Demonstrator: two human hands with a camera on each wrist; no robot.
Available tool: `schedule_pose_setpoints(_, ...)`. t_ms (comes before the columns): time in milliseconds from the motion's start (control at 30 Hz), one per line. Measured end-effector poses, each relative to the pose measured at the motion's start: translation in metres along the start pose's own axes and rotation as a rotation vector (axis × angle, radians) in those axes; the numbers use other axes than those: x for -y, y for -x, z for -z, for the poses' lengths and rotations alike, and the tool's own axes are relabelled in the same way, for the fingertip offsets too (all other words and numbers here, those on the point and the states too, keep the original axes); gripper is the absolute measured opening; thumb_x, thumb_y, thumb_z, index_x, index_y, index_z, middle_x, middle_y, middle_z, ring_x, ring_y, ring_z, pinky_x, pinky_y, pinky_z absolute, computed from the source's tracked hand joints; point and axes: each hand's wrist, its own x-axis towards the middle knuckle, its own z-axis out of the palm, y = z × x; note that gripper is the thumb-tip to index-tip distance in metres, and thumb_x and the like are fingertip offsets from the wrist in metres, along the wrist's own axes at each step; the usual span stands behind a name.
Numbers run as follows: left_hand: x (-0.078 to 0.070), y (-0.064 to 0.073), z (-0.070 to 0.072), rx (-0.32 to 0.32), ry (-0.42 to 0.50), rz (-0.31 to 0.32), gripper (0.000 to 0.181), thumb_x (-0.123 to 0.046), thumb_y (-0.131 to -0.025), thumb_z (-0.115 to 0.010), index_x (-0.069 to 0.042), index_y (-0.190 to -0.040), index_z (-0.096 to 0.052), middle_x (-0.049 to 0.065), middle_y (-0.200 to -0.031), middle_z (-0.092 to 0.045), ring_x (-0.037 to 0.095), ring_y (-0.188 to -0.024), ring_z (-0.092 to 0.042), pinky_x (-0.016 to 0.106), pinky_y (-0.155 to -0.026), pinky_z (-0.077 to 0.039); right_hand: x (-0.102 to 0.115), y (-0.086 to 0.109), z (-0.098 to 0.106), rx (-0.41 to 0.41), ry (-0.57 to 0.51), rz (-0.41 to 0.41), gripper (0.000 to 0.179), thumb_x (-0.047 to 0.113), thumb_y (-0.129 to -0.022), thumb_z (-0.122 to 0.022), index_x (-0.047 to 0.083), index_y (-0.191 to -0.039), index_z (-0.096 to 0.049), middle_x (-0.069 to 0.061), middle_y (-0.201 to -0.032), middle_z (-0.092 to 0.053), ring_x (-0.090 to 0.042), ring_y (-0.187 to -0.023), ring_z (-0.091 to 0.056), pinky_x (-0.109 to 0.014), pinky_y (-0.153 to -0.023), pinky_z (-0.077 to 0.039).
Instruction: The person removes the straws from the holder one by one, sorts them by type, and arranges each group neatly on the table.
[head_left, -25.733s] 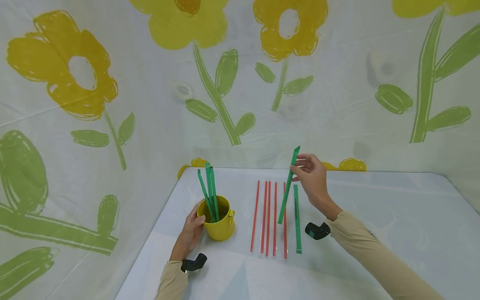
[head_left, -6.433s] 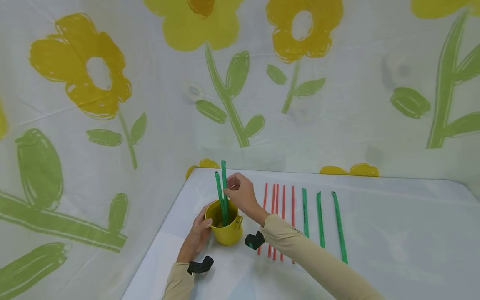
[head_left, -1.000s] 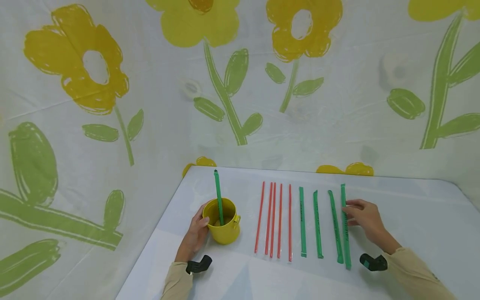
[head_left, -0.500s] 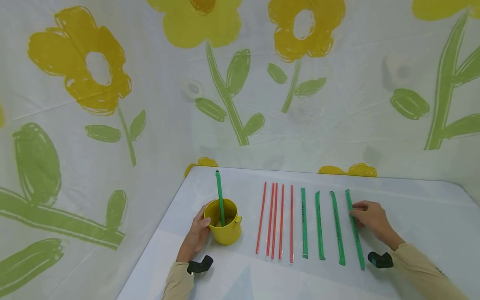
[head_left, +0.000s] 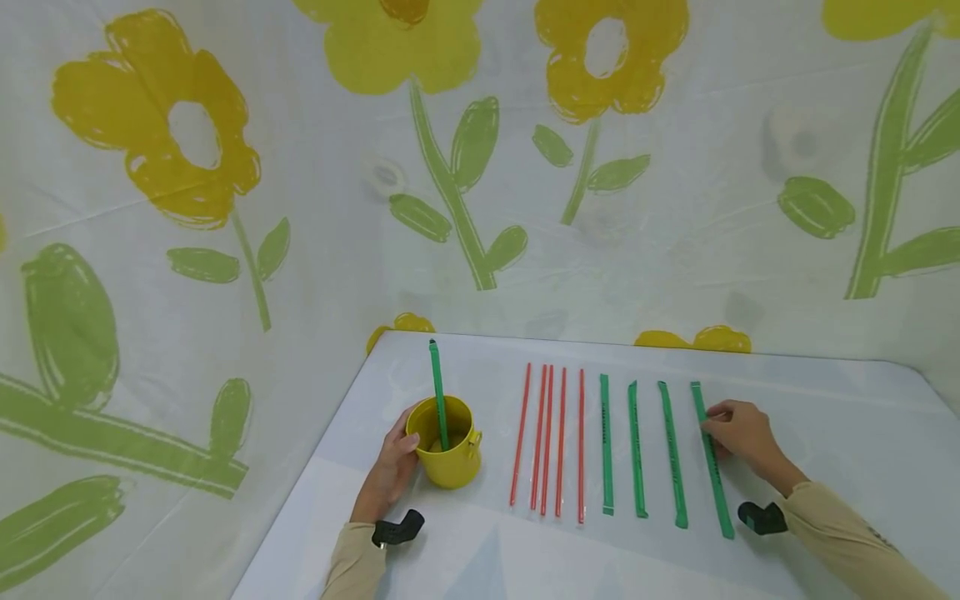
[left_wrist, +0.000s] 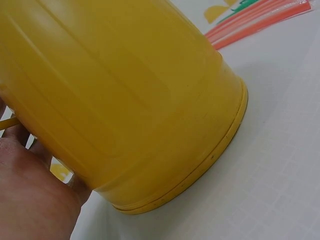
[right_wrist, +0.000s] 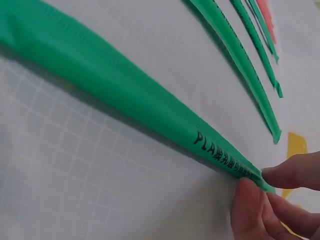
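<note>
My left hand (head_left: 394,467) grips the side of a small yellow bucket (head_left: 452,468) standing on the table. Inside the bucket leans one straw in a green paper wrapper (head_left: 438,385). At the right of the row, my right hand (head_left: 748,433) pinches another green-wrapped straw (head_left: 717,479) near its upper half. That straw lies along the table; black print shows on its wrapper (right_wrist: 125,100) in the right wrist view, with thumb and fingers at its far end. In the left wrist view the bucket wall (left_wrist: 115,100) hides most of the left fingers.
Three green-wrapped straws lie side by side left of the right hand, the nearest one (head_left: 672,458) slightly slanted. Further left, several thin red straws (head_left: 581,450) in clear sleeves lie parallel. Behind the white table (head_left: 825,433) hangs a flowered cloth (head_left: 675,208).
The right hand has moved the green-wrapped straw rightward, away from its neighbour, and down onto the table. Some seconds earlier this hand was at the bucket, where two green straws stood. The left hand stays put.
</note>
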Motion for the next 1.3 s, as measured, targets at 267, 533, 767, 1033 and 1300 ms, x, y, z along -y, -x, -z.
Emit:
schedule_pose_setpoints(267, -0.003, 0.001, -0.002, -0.003, 0.005, 0.006, 0.053, -0.008, -0.088, -0.039, -0.001, -0.141, -0.032, 0.005, -0.132, -0.044, 0.024, -0.125, -0.037, 0.027, -0.106, -0.031, 0.005, 0.002, -0.002, -0.05, 0.037, 0.01, 0.04, 0.015, -0.088, -0.054, -0.014, -0.117, -0.05, -0.027, -0.098, -0.057, -0.024, -0.07, -0.054, -0.027, -0.053, -0.048)
schedule_pose_setpoints(533, 0.008, -0.002, 0.005, -0.009, 0.015, -0.005, 0.053, -0.009, -0.089, -0.039, -0.002, -0.141, -0.032, 0.005, -0.133, -0.043, 0.022, -0.125, -0.037, 0.027, -0.107, -0.031, 0.022, 0.004, -0.001, -0.102, -0.006, 0.166, 0.036, 0.019, -0.09, -0.058, -0.009, -0.112, -0.056, -0.023, -0.097, -0.058, -0.026, -0.076, -0.056, -0.032, -0.053, -0.052)
schedule_pose_setpoints(767, 0.007, -0.002, 0.004, -0.015, 0.002, -0.015, 0.056, -0.011, -0.087, -0.043, -0.002, -0.141, -0.033, 0.007, -0.134, -0.043, 0.019, -0.122, -0.04, 0.024, -0.104, -0.033, 0.048, 0.007, -0.012, -0.094, -0.088, 0.19, 0.035, 0.021, -0.09, -0.058, -0.006, -0.113, -0.057, -0.018, -0.096, -0.06, -0.024, -0.075, -0.059, -0.038, -0.057, -0.055)
schedule_pose_setpoints(1033, 0.006, -0.004, 0.002, 0.012, -0.002, -0.028, 0.054, -0.011, -0.088, -0.042, -0.001, -0.14, -0.034, 0.008, -0.133, -0.043, 0.019, -0.121, -0.042, 0.025, -0.104, -0.035, 0.079, 0.019, -0.025, -0.039, -0.131, 0.239, 0.034, 0.021, -0.092, -0.06, -0.004, -0.115, -0.058, -0.015, -0.099, -0.06, -0.029, -0.082, -0.06, -0.027, -0.06, -0.054)
schedule_pose_setpoints(1300, 0.008, -0.001, 0.003, -0.008, 0.004, -0.02, 0.055, -0.012, -0.088, -0.043, -0.002, -0.141, -0.033, 0.009, -0.135, -0.042, 0.02, -0.122, -0.04, 0.024, -0.104, -0.034, 0.104, 0.017, -0.045, -0.04, -0.223, 0.28, 0.028, 0.016, -0.091, -0.06, -0.003, -0.111, -0.06, -0.015, -0.096, -0.062, -0.037, -0.084, -0.061, -0.031, -0.061, -0.055)
